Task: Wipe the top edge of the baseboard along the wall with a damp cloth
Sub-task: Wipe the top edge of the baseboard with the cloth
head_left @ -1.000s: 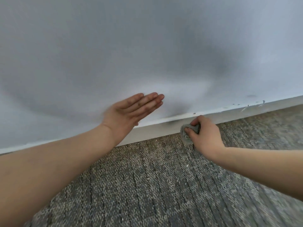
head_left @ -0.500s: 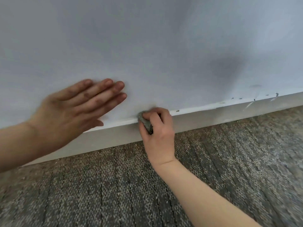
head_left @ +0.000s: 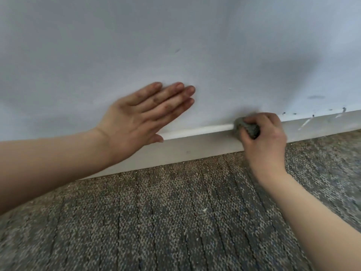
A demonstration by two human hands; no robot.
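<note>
A white baseboard [head_left: 203, 145] runs along the foot of the pale wall [head_left: 175, 45], rising slightly to the right. My right hand [head_left: 263, 141] grips a small bunched grey cloth [head_left: 247, 128] and holds it against the baseboard's top edge. My left hand [head_left: 144, 116] is flat with straight fingers on the wall, just above the baseboard and left of the cloth. Part of the cloth is hidden under my right fingers.
Grey ribbed carpet [head_left: 175, 222] covers the floor below the baseboard. Dark specks and chipped paint marks [head_left: 312, 116] sit along the top edge to the right of the cloth. A faint smudge [head_left: 315, 97] shows on the wall above them.
The cloth in my right hand went onto the baseboard's top edge and slid along it. My left hand has stayed flat on the wall. The view has shifted.
</note>
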